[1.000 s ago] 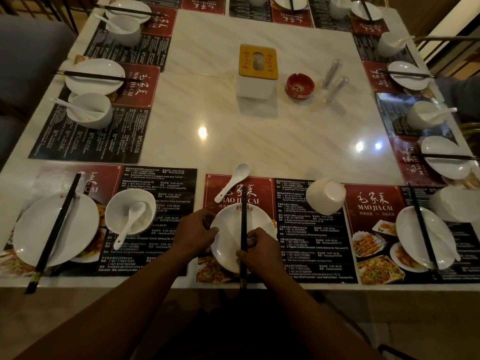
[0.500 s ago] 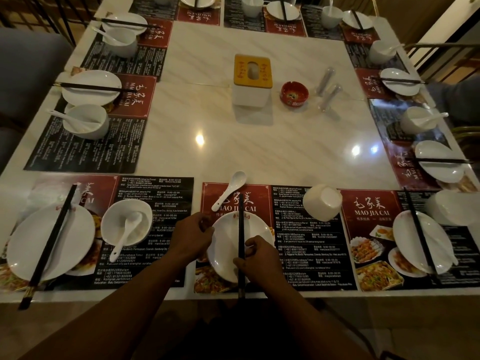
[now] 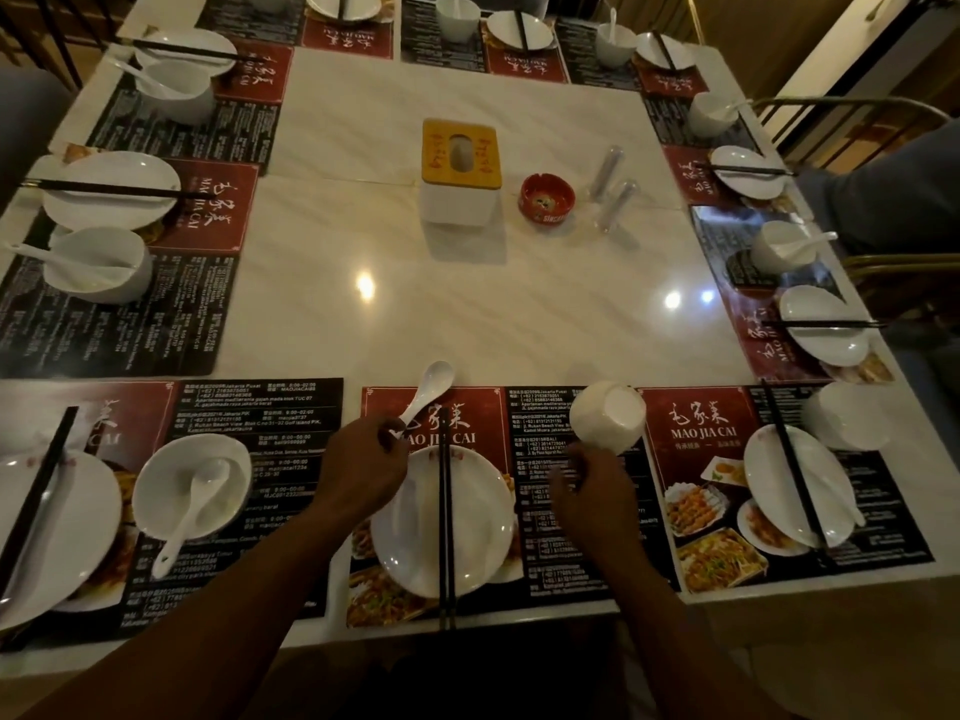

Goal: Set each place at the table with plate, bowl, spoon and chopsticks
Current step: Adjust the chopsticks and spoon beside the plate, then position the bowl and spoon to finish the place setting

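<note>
Tabletop (image 3: 467, 314): white marble, square; printed placemats along all four edges.
Plate (image 3: 400, 532): white, on the middle placemat (image 3: 483, 415) of the near edge, just in from that edge.
Chopsticks (image 3: 445, 511): black pair, side by side across the plate's middle. Long axis runs from near edge to far edge; near ends overhang the plate's rim and reach the tabletop's near edge.
Spoon (image 3: 434, 384): white. Long axis is diagonal: bowl end points far and right, onto bare marble just past the placemat's far edge, while the handle slants back toward the near left.
Left hand (image 3: 358, 470): at the plate's far-left rim; thumb and fingertips pinch the near end of the spoon handle.
Bowl (image 3: 605, 420): white, tipped over with its base showing, on the black half of the same placemat, to the right of the plate.
Right hand (image 3: 592, 493): just near of the bowl, fingers toward it; blurred, so contact and grip cannot be told.
Near-left place: second bowl (image 3: 156, 491) upright with its own spoon inside.
Middle of tabletop: tissue box (image 3: 460, 171) with wooden lid; red ashtray (image 3: 547, 199) just right of it.
</note>
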